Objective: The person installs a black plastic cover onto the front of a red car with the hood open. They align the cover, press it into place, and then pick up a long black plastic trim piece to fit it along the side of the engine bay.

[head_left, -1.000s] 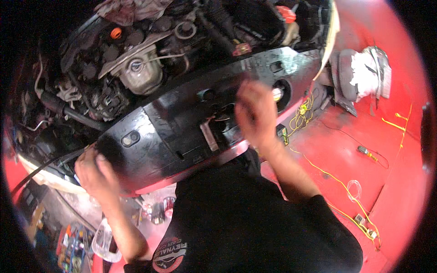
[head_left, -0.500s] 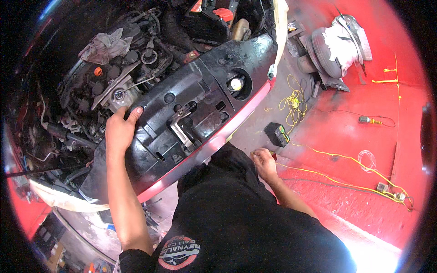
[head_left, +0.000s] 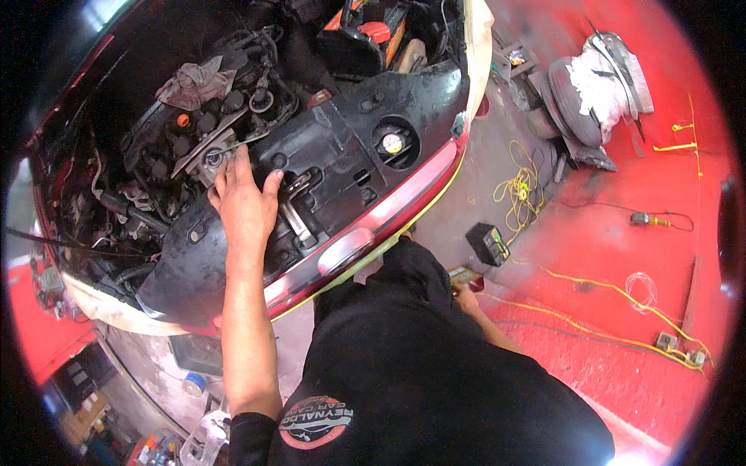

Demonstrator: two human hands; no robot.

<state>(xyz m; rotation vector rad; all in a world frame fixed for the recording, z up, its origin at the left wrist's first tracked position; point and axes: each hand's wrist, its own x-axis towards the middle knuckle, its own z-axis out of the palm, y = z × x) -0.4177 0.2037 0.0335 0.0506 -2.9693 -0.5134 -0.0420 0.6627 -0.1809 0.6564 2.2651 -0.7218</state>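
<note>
My left hand lies open on the black plastic cover across the front of a car's engine bay, fingers spread towards the engine. Beside its thumb is the metal hood latch. Just past the fingertips sits a grey metal housing with a round opening. Low beside my dark trousers, my right hand is closed at the edge of a small yellow-and-red box. My clothing and the box hide part of that hand.
A crumpled rag and an orange cap are on the engine. Right of the car are a wheel, a black box, a tangled yellow cord and a work light. Cables cross the red floor.
My left hand has shifted right along the cover, fingers now spread instead of gripping its edge. My right hand has drawn back, uncovering the yellow face of the box. The view has shifted.
</note>
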